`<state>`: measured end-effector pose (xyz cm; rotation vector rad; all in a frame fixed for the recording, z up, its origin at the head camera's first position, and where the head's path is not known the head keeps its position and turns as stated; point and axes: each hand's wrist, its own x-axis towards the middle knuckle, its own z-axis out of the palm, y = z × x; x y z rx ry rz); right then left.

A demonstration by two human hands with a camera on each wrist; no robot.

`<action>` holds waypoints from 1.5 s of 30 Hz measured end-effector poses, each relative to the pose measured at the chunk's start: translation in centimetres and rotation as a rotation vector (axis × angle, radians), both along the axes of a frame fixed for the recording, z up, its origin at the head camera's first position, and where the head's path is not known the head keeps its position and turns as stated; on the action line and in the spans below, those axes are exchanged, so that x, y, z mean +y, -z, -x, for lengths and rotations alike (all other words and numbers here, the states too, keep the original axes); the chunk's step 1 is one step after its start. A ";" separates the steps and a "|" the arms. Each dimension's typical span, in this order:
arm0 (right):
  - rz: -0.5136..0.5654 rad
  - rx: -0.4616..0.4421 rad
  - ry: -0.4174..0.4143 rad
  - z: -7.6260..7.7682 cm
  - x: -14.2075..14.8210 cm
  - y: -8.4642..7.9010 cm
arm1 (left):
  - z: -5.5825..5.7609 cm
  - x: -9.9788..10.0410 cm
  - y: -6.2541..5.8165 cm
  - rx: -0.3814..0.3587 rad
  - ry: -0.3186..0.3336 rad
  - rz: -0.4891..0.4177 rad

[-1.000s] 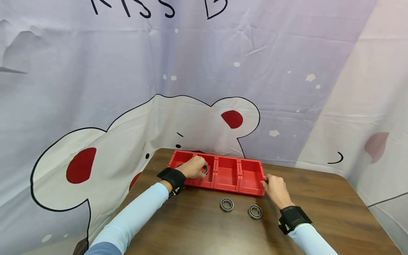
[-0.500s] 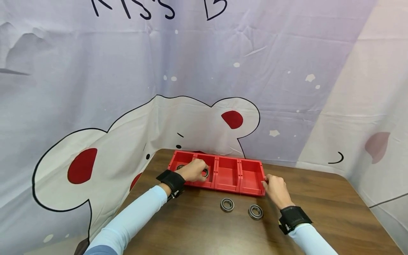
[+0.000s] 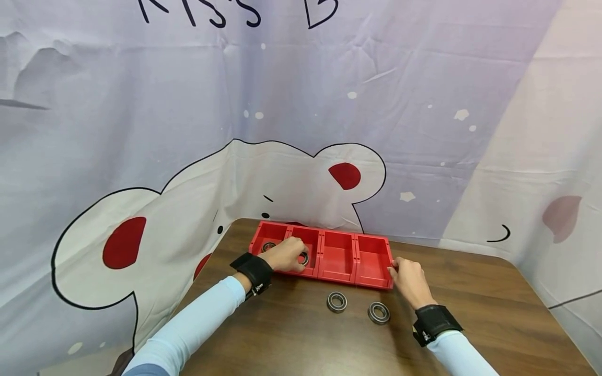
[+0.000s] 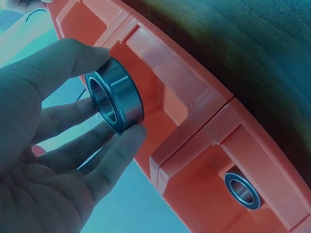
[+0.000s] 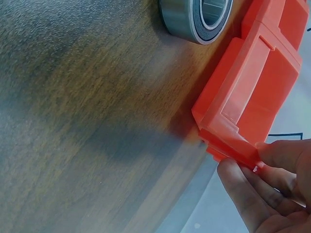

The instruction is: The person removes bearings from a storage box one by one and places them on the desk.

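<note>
My left hand pinches a steel ball bearing between thumb and fingers, over the second compartment from the left of a red divided tray. The bearing is tilted, its ring hole facing the palm in the left wrist view. Another bearing lies in the leftmost compartment. At the tray's right end, my right hand pinches the red end wall between thumb and fingers. Two more bearings, one on the left and one on the right, lie flat on the table in front of the tray.
The tray stands on a brown wooden table near its back edge. A printed cloth hangs right behind the table. The tray's two right compartments hold nothing.
My left hand has shifted slightly down and left with the bearing, uncovering more of the one in the leftmost compartment. My right hand keeps its grip on the tray's end.
</note>
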<state>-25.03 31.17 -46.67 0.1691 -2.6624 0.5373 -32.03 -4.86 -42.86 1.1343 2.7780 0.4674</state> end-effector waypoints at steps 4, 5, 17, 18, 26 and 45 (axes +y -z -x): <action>0.002 0.002 -0.004 0.0 -0.1 0.0 | -0.2 -0.1 0.2 0.010 0.005 -0.001; 0.000 0.004 -0.004 0.0 -0.1 0.0 | -0.2 -0.2 0.2 0.016 0.008 0.000; -0.001 0.029 -0.015 -0.1 -0.1 -0.2 | -1.3 -0.3 -0.1 0.035 0.028 0.020; -0.002 0.028 -0.014 -0.2 -0.1 -0.2 | -1.3 -0.3 -0.1 0.037 0.036 0.019; -0.003 0.026 -0.012 -0.2 -0.1 -0.1 | -1.7 -0.3 0.0 0.057 0.085 0.008; -0.008 0.073 -0.025 -0.1 0.2 0.5 | -3.1 -0.1 0.7 0.020 0.057 0.028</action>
